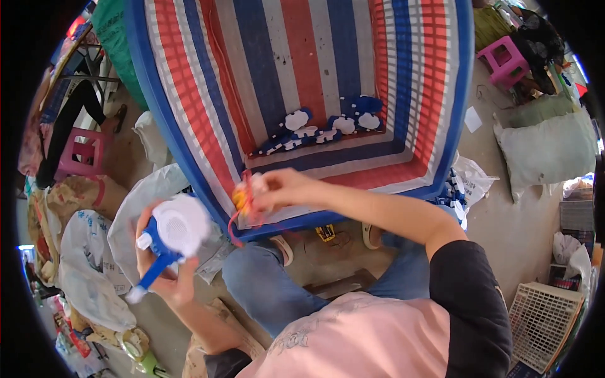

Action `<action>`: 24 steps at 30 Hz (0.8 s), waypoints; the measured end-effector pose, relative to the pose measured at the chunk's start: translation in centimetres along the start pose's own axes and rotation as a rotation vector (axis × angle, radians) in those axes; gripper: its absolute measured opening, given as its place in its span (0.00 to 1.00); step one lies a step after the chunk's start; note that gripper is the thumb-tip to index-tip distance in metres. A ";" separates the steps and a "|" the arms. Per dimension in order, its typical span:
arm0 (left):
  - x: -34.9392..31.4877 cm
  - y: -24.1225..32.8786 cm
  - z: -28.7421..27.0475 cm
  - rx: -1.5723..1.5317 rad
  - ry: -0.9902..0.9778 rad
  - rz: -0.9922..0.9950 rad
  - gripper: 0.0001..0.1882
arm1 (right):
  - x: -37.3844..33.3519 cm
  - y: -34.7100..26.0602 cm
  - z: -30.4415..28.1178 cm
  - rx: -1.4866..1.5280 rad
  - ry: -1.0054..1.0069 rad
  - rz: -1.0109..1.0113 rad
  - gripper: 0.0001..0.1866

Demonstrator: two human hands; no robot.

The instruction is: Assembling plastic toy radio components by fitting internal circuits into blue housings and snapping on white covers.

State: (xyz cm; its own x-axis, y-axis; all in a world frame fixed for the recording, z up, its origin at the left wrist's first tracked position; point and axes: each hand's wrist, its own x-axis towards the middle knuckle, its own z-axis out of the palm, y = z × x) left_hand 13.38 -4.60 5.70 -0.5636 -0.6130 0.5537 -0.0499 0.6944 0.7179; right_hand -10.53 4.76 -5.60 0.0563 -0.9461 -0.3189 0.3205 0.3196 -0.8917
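My left hand [175,287] is wrapped round a blue and white plastic toy part [179,223]. The part has a round white face with small holes and a blue arm pointing down and left. My right hand [283,189] is closed on a small yellow and red thing [242,198], blurred by motion, over the near left corner of a big crate. A red cord [234,234] hangs below it across the blue crate rim [353,213]. Inside the crate, similar blue and white parts [344,125] lie in a loose heap on the striped lining [302,57].
White plastic sacks [94,264] stand on the left. A bag of blue and white parts [463,183] leans by the crate's right side. Between my feet lies a yellow and black thing [325,233]. Pink stools [504,61], a grey sack [548,151] and a white basket [543,324] are around. A person's leg [69,126] shows at far left.
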 end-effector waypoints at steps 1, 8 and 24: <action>0.4 -0.6 -1.0 0.344 -0.034 0.052 0.38 | 1.3 2.0 -2.9 -0.009 0.092 -0.018 0.21; -1.1 -5.6 -6.5 0.994 -0.070 -0.159 0.38 | 9.6 13.6 -20.8 0.205 0.615 0.203 0.25; 6.9 -3.2 11.7 0.171 -0.462 -0.019 0.21 | 12.0 15.5 -26.3 0.059 0.840 -0.141 0.18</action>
State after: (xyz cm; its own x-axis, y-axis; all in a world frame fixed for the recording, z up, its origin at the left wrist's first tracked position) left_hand -0.02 -6.60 2.28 -0.8659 -0.4219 0.2686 -0.1766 0.7604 0.6250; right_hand -29.72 -0.23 -31.66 -0.7003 -0.6166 -0.3598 0.3224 0.1765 -0.9300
